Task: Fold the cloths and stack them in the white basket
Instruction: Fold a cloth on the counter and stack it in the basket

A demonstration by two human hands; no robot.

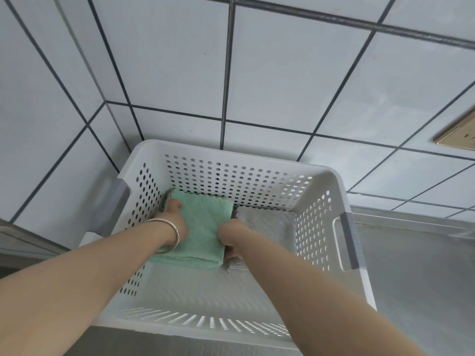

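Both hands reach into the white basket. The left hand (a bangle on its wrist) grips the left edge of the folded green cloth; the right hand curls over its right edge. A grey cloth lies just beside it on the basket floor, which stands on a steel counter against a tiled wall.

white perforated basket, mint green cloth, grey cloth.

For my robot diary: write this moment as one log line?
hands: left hand, right hand grip green cloth | place: white basket | beside: grey cloth
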